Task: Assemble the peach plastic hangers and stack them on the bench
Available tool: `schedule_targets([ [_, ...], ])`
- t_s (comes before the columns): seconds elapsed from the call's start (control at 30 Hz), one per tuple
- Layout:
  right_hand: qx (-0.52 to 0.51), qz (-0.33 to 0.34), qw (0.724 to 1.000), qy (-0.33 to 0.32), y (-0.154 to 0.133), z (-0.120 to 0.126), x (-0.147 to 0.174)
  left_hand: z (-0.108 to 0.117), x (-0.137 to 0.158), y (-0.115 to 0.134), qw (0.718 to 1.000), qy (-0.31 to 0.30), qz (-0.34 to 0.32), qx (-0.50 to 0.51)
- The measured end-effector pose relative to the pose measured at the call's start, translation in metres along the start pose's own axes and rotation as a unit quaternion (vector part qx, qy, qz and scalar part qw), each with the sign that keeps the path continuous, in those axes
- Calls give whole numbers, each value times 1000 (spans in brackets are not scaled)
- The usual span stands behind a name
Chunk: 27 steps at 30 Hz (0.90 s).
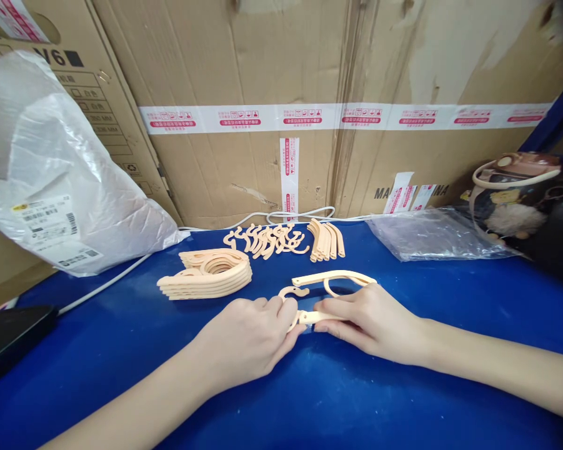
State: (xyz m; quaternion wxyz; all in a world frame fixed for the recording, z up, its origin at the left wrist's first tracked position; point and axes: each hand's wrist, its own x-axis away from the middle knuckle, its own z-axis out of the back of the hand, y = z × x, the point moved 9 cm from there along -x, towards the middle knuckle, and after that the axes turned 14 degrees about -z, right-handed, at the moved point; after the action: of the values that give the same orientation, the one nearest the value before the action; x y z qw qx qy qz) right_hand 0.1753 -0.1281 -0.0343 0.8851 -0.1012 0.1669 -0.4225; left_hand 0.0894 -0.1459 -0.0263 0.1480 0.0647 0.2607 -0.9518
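My left hand [257, 331] is closed on a cream plastic hanger hook [294, 291], whose curved tip sticks up past the fingers. Close beside it, my right hand [372, 319] grips a cream hanger arm [309, 317], its end meeting the base of the hook. My fingers partly cover that joint, so I cannot tell whether the two are locked together. Just behind my right hand lies another piece, a long curved hanger arm [330, 275] with a loop below it. To the left, several folded hangers [206, 284] are stacked flat.
Loose hooks [267, 240] and a pile of short curved arms [327, 240] lie at the back of the blue table [337, 400]. A clear plastic bag [435, 234], a drink cup [510, 194], a white parcel bag [51, 169] and a dark object [14, 340] surround them. Cardboard [244, 169] stands behind.
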Motion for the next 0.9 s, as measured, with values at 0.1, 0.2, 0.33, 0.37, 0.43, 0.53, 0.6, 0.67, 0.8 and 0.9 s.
schedule_targets([
  [0.1, -4, 3, 1000, -2, -1, 0, 1, 0, 1, 1, 1000, 9, -8, -5],
  [0.2, -13, 7, 1000, -9, -3, 1, 2, 1, 1, 3, 1000, 19, -10, -5],
  [0.33, -28, 7, 999, -28, -4, 0, 3, 4, 1, 5, 1000, 20, -13, -16],
  [0.37, -32, 6, 999, -31, -4, 0, 3, 5, 1, 5, 1000, 19, -14, -20],
  [0.43, -38, 5, 999, -33, -4, 0, 3, 8, 0, 6, 999, 18, -14, -28],
  [0.53, -39, 1, 999, -36, -4, -1, 3, 10, 0, 7, 999, 21, -11, -34],
  [0.6, -40, -2, 998, -40, -4, -2, 4, 11, 0, 8, 999, 30, -9, -28],
  [0.67, -43, -1, 998, -46, -4, -3, 4, 12, 0, 8, 999, 41, -6, -17],
  [0.8, -38, 2, 998, -45, -6, -2, 5, 13, 1, 8, 999, 55, 3, 2],
  [0.9, -36, 4, 998, -45, -6, -2, 4, 12, 1, 8, 998, 55, 7, 9],
])
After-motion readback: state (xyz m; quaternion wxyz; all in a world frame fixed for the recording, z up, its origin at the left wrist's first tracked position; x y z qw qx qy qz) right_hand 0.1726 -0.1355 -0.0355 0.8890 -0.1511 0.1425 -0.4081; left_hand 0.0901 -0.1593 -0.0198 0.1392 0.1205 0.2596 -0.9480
